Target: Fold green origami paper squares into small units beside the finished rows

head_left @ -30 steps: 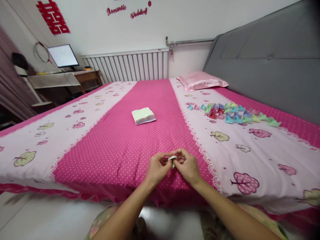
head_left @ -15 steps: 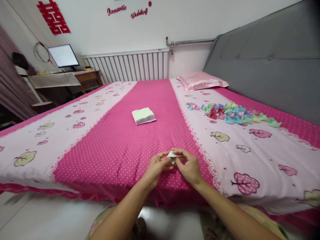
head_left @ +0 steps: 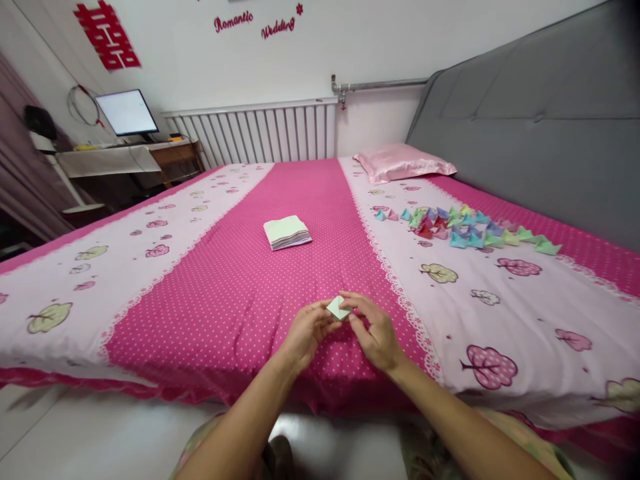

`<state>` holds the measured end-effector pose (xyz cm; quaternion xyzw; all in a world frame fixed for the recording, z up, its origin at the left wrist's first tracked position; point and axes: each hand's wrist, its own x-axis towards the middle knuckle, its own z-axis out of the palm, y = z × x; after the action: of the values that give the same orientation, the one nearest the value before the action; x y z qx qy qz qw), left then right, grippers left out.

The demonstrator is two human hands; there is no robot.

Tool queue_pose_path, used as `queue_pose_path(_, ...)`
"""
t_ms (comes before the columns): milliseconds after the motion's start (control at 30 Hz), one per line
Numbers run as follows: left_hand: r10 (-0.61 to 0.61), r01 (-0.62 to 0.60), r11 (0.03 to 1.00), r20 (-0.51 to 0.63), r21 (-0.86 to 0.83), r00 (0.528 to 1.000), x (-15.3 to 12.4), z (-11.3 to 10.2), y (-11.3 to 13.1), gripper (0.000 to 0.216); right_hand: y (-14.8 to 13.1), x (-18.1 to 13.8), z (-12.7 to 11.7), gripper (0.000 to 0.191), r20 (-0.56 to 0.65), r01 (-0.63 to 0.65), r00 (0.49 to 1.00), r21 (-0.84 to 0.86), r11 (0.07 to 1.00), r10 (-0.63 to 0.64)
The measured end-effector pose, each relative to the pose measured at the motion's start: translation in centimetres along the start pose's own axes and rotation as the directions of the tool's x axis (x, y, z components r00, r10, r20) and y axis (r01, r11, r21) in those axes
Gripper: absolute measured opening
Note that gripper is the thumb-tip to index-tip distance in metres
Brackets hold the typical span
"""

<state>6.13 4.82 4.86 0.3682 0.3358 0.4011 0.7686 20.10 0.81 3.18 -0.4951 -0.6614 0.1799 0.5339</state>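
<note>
Single view from a camera worn on the person's head, looking forward and down across a pink bed [head_left: 240, 273] from just beside its near edge. Forearms [head_left: 240, 417] reach in from the bottom; the left hand [head_left: 306, 332] and right hand [head_left: 377, 330] lie close to the lens, slightly below and right of centre. The wide view takes in pale floor [head_left: 75, 433] at bottom left, a table [head_left: 175, 155] farther off at left, a radiator [head_left: 255, 133] along the far wall [head_left: 380, 40], and a grey headboard [head_left: 530, 147] at right.
</note>
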Motion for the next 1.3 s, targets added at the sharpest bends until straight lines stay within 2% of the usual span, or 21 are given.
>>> queue_pose_path(100,0.04,-0.04,0.999,0.017,0.01,0.999,0.0,0.0,0.0,0.015,0.1,0.0,-0.1,0.027,-0.001,-0.001,1.0,0.003,1.0,0.001)
queue_pose_path(200,0.094,-0.099,0.99,0.048,0.1,0.994,0.0,0.1,-0.3,0.032,0.0,0.1,-0.2,0.025,-0.01,0.007,1.0,-0.005,1.0,-0.007)
queue_pose_path(267,0.112,-0.115,0.983,0.027,0.144,0.993,0.1,0.1,-0.5,0.039,-0.1,0.1,-0.2,0.024,-0.021,-0.004,1.0,0.005,1.0,0.004)
queue_pose_path(433,0.134,-0.123,0.966,-0.032,0.228,0.99,0.2,0.2,-0.5,0.041,0.1,0.2,0.1,0.015,-0.078,-0.155,0.983,0.136,0.979,0.166)
queue_pose_path(567,0.12,-0.108,0.954,-0.024,0.279,0.993,0.3,0.3,-0.6,0.045,0.8,0.3,0.4,0.028,-0.068,-0.277,0.95,0.263,0.924,0.304)
queue_pose_path(633,0.107,-0.104,0.948,0.007,0.3,0.994,0.3,0.2,-0.8,0.048,0.9,0.4,0.6,0.029,-0.012,-0.313,0.943,0.296,0.902,0.332)
queue_pose_path(767,0.109,-0.12,0.93,0.052,0.347,0.993,0.4,-0.1,-1.1,0.044,0.9,0.4,0.6,0.022,0.087,-0.336,0.941,0.324,0.885,0.326)
queue_pose_path(933,0.119,-0.132,0.908,0.058,0.398,0.991,0.6,-0.4,-1.2,0.038,1.0,0.5,0.7,0.022,0.093,-0.36,0.932,0.371,0.856,0.352)
queue_pose_path(1133,0.178,-0.17,0.85,0.031,0.498,0.984,0.5,-0.3,-1.0,0.023,1.1,0.6,0.5,0.024,0.095,-0.422,0.898,0.467,0.777,0.43)
queue_pose_path(1300,0.07,-0.126,0.848,0.127,0.515,0.989,0.1,0.1,-0.9,0.025,0.9,0.6,0.3,0.022,0.099,-0.46,0.869,0.521,0.719,0.484)
